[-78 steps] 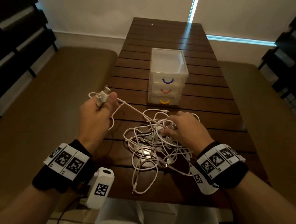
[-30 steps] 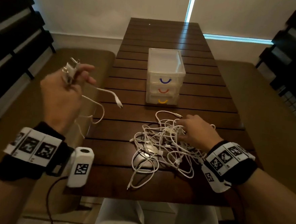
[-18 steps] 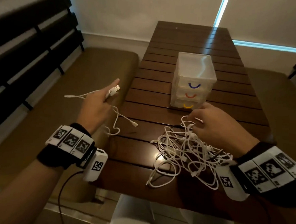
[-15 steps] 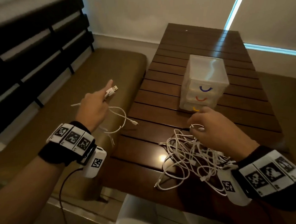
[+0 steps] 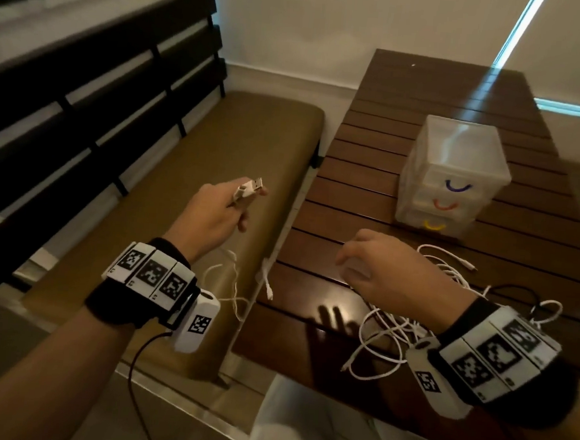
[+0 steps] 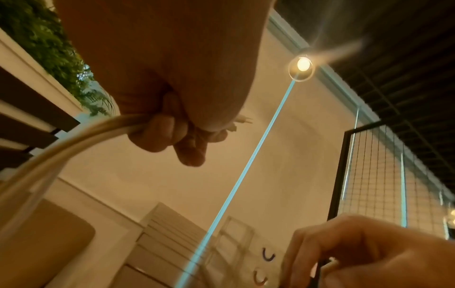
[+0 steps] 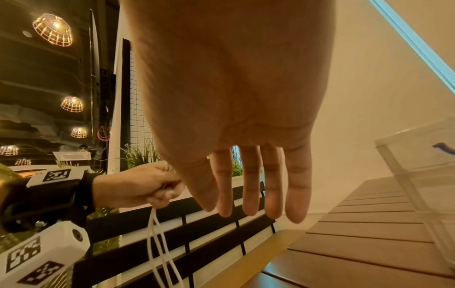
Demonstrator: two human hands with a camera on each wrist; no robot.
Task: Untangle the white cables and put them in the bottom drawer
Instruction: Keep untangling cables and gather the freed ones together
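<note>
Over the bench (image 5: 217,166) beside the worktop (image 5: 387,178), your left hand (image 5: 210,214) grips one white cable (image 5: 247,190); your right hand (image 5: 384,267), fingers straight, hovers above the tangle (image 5: 390,330) before the drawers (image 5: 453,176).

The left hand (image 5: 213,214) sits at centre frame, fingers curled tight (thumb pressed on top); the right hand (image 5: 386,266) hovers lower right, fingers straight and together.

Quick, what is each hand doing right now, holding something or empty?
Left hand: fingers curled round a white cable, its USB plug sticking out past the fingertips.
Right hand: open, fingers straight, holding nothing, above the cable pile.
</note>
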